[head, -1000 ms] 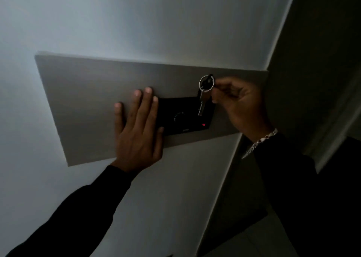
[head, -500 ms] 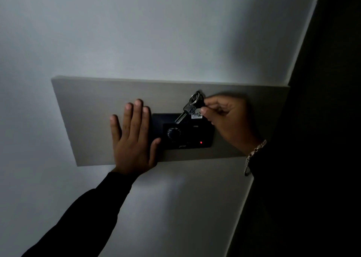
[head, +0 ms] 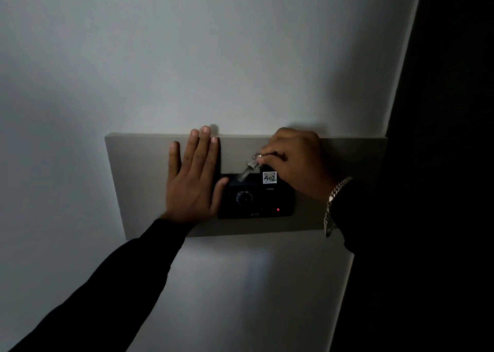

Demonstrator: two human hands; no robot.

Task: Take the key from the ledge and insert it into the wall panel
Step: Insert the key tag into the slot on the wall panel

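Observation:
A black wall panel (head: 267, 202) with a round dial and a small red light is set in a grey board (head: 139, 180) on the wall. My right hand (head: 296, 159) pinches a silver key (head: 248, 168) by its ring. The key's tip points down-left and meets the panel's top edge. A white tag reading 402 (head: 269, 178) hangs below my fingers, in front of the panel. My left hand (head: 192, 178) lies flat on the board, fingers spread, thumb touching the panel's left side.
The pale wall (head: 213, 57) fills most of the view in dim light. A dark opening or corner (head: 449, 137) runs down the right side. A silver chain bracelet (head: 332, 204) hangs on my right wrist.
My right hand has brought the key lower so that its tip now meets the panel's top edge. The tag has swung down in front of the panel. The view has tilted upward.

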